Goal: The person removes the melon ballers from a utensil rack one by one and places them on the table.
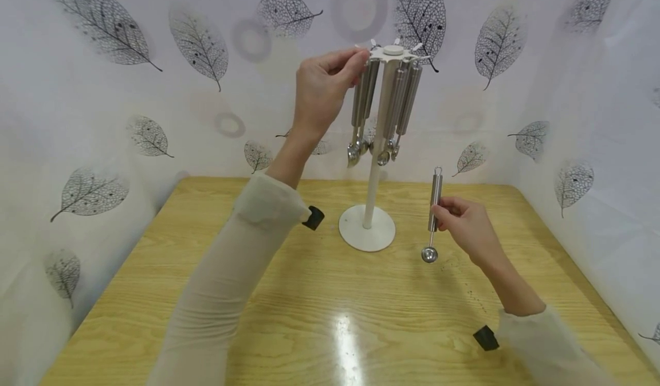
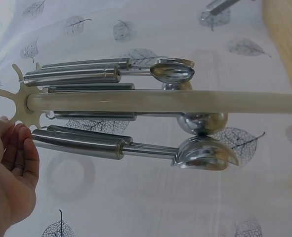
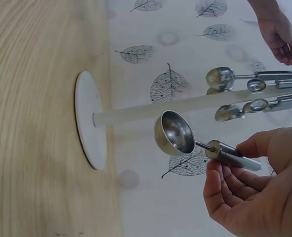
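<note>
A white utensil stand [image 1: 371, 203] with a hooked, star-shaped top is upright on the table. My left hand [image 1: 322, 85] pinches the left edge of that top between thumb and fingers. Several metal scoops [image 2: 205, 153] with steel handles hang from the hooks by their end loops, bowls down. Right of the pole, my right hand [image 1: 469, 228] grips the handle of a separate round-bowled scoop [image 1: 429, 254]. This scoop hangs bowl down over the table, its wire loop on top. The right wrist view shows the hollow of its bowl [image 3: 178, 134].
The stand's round base [image 1: 356, 231] rests towards the back of the wooden table [image 1: 289, 317]. Pale cloth [image 1: 206, 128] printed with leaves hangs behind and at both sides. A black piece [image 1: 313, 218] sits at the left cuff, another [image 1: 486, 338] at the right cuff.
</note>
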`<state>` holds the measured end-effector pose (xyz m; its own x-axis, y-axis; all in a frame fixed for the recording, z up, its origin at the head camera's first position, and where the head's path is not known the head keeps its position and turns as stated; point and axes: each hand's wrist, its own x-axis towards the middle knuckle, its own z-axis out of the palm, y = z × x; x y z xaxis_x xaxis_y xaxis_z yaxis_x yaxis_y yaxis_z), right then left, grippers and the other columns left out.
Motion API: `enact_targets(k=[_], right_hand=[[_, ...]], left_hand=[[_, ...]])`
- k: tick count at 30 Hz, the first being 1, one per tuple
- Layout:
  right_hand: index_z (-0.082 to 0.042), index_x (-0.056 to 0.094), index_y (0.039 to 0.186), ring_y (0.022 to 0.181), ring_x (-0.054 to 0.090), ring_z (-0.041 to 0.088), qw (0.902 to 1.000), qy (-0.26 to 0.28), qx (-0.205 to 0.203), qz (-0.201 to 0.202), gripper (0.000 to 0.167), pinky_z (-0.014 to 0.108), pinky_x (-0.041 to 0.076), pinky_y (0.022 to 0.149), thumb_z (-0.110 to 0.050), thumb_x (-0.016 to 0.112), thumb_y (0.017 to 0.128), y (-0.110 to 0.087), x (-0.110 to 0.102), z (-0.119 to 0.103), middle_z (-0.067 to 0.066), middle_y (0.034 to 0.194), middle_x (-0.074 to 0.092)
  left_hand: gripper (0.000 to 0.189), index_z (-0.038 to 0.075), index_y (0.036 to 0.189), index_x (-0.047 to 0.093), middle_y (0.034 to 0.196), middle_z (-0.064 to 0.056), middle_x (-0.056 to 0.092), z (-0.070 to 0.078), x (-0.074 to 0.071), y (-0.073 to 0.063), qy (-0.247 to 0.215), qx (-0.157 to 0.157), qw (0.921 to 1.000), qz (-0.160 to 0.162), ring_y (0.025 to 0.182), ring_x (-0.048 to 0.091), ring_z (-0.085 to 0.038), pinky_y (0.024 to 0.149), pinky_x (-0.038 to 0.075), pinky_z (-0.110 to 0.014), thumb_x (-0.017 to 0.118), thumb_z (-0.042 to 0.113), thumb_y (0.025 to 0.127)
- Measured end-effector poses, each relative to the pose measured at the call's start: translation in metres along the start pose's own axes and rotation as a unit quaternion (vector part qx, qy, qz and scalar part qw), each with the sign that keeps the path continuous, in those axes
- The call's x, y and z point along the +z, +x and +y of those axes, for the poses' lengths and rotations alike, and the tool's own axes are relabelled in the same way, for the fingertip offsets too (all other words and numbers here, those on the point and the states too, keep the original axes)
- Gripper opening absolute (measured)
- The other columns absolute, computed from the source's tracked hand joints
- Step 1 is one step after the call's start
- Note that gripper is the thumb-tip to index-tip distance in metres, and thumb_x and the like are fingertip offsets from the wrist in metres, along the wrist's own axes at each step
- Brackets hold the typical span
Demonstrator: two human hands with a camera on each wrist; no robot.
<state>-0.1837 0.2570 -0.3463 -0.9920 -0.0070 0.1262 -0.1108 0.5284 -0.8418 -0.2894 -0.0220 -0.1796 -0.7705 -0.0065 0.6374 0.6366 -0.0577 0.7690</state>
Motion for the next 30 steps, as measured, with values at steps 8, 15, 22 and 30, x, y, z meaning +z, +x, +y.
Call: enact_targets(k=[8,15,22,30], right_hand=[[0.012,0.062,0.13,0.081,0.066,0.015,0.9994,-0.002,0.027,-0.023,0.04,0.026,0.058,0.075,-0.02,0.06,0.106,0.006,0.013,0.029,0.017,0.102,0.072],[0.012,0.059,0.133,0.083,0.067,0.018,0.9972,-0.002,0.061,-0.044,0.043,0.034,0.061,0.081,-0.021,0.059,0.106,0.01,0.022,0.051,0.017,0.104,0.073],[0.014,0.059,0.131,0.082,0.066,0.015,0.9948,0.017,0.079,-0.062,0.041,0.03,0.061,0.076,-0.018,0.061,0.105,0.01,0.031,0.06,0.018,0.104,0.073],[0.013,0.061,0.13,0.081,0.063,0.016,0.9925,-0.01,0.094,-0.078,0.041,0.027,0.058,0.07,-0.02,0.06,0.105,0.015,0.041,0.068,0.015,0.099,0.072]], left_hand=[[0.019,-0.006,0.109,0.077,0.095,-0.02,0.076,0.0,0.0,0.0,-0.006,-0.007,1.0,0.003,0.071,0.067,-0.015,0.078,0.062,-0.026,0.075,0.008,0.096],[0.019,-0.005,0.109,0.077,0.095,-0.02,0.076,0.0,0.001,0.001,-0.01,-0.016,0.9998,0.004,0.071,0.067,-0.015,0.078,0.062,-0.026,0.076,0.008,0.095],[0.019,-0.004,0.109,0.077,0.092,-0.018,0.076,0.0,0.0,0.0,-0.008,-0.02,0.9998,0.001,0.071,0.067,-0.017,0.078,0.062,-0.026,0.076,0.009,0.095],[0.019,-0.007,0.109,0.077,0.089,-0.019,0.076,0.0,0.0,-0.001,-0.008,0.012,0.9999,-0.005,0.069,0.067,-0.015,0.076,0.062,-0.028,0.074,0.008,0.096]])
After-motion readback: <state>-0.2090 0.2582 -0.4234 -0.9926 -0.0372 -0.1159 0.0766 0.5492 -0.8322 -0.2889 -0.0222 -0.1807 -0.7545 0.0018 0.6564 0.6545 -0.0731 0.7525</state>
